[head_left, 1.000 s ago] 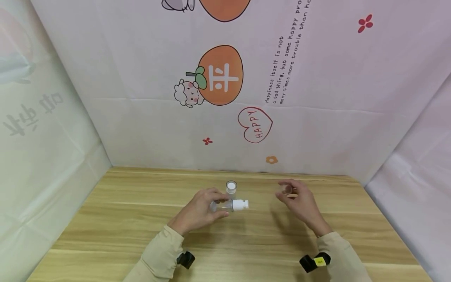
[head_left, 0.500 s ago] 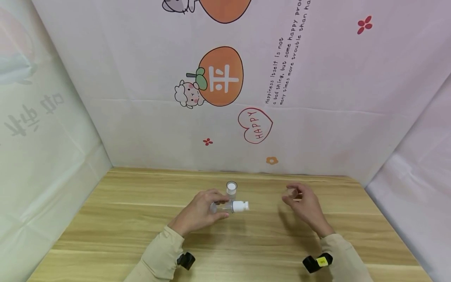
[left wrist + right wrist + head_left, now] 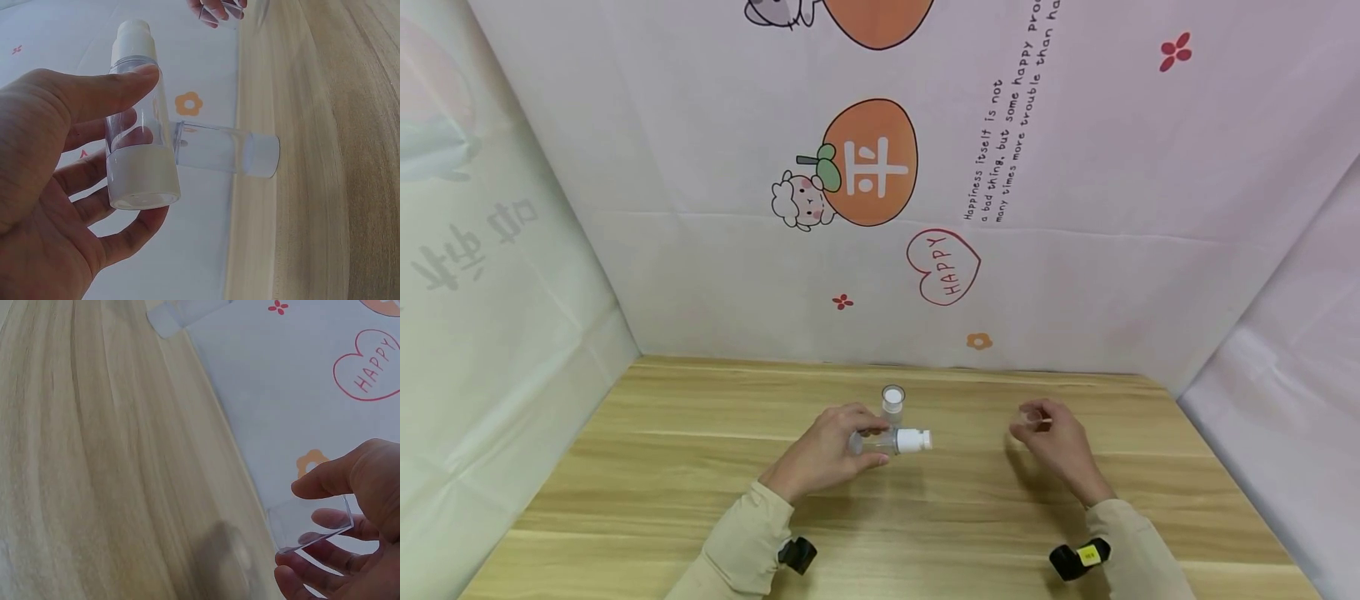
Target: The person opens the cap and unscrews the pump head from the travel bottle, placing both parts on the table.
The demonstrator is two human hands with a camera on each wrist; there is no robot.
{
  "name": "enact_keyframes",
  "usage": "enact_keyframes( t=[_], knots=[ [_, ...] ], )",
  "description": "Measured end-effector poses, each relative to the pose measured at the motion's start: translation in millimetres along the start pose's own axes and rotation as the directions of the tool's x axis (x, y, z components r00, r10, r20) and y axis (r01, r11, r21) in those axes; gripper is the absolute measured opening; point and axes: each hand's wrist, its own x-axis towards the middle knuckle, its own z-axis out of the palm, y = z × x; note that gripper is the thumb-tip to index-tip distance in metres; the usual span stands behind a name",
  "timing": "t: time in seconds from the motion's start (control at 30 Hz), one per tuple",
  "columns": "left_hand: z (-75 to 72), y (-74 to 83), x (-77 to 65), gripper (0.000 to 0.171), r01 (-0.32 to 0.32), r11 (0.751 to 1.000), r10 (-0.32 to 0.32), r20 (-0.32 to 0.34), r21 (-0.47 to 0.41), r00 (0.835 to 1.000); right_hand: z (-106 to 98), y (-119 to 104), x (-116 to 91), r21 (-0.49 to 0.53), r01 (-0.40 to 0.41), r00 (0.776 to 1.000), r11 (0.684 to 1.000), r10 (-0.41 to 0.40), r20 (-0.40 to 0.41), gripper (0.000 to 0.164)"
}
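Observation:
My left hand [image 3: 827, 446] grips a clear pump bottle [image 3: 140, 169] with a white pump head and a white base. Its thumb lies along one side, with fingers on the other. In the head view the bottle is tipped over sideways, pump end toward the right. Just behind it, a second clear bottle [image 3: 215, 150] with a white base stands upright on the table. Off to the right, my right hand [image 3: 1062, 442] holds a small clear plastic cap [image 3: 294, 522] between thumb and fingers, above the tabletop.
The wood-grain table [image 3: 722, 517] runs back to a white printed cloth [image 3: 715, 283] hanging behind it. More cloth hangs at the left and right sides. A dark camera [image 3: 797, 552] sits at the left wrist, another camera [image 3: 1071, 561] at the right.
My right hand has moved to the right and slightly toward the front with the clear cap. The left hand and its pump bottle have stayed almost still.

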Motion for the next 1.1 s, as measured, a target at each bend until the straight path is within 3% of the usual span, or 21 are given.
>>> enact_keyframes(
  t=[0.53,1.1],
  knots=[
    [-0.1,0.4,-0.1,0.034,0.005,0.999,-0.005,0.009,-0.044,1.000,-4.9,18.7,-2.9,-0.084,-0.018,1.000,0.996,0.018,-0.001,0.039],
    [-0.4,0.0,-0.4,0.034,0.002,0.999,-0.002,0.001,-0.040,1.000,-7.3,23.8,-4.0,-0.131,-0.040,0.999,0.991,0.039,-0.011,0.040]
  ],
)
